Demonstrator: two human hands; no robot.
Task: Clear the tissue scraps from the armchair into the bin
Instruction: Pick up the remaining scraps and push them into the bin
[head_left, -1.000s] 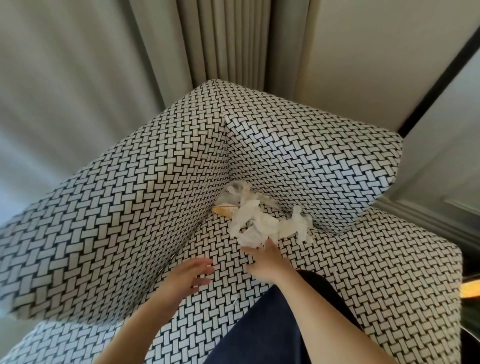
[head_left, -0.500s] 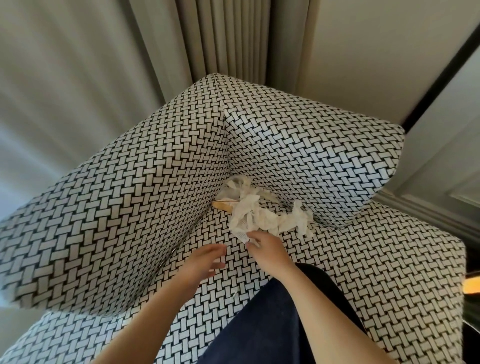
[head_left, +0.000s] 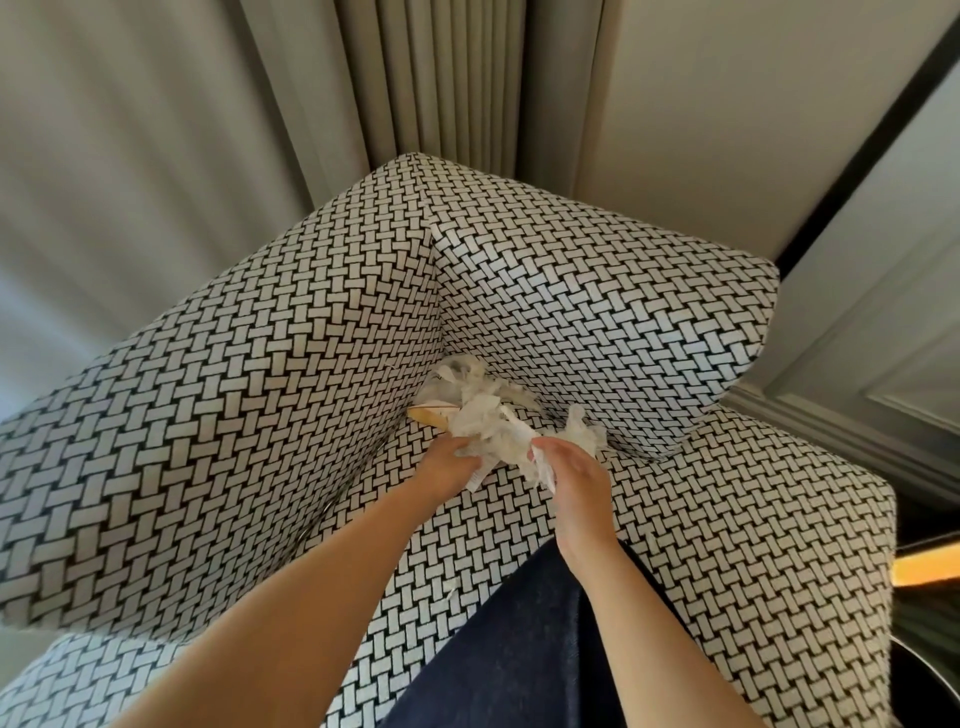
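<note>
Left hand (head_left: 445, 466) now grips tissue scraps (head_left: 491, 423) — crumpled.

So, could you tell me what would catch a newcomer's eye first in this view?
The black-and-white woven-pattern armchair fills most of the view. In its seat's back corner lies a heap of white tissue scraps, gripped at the near edge by the left hand and the right hand. A tan object pokes out from under the heap's left side.

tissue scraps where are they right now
Head view, centre: the tissue scraps sit in the armchair seat's back corner, gripped by the left hand and right hand.
</note>
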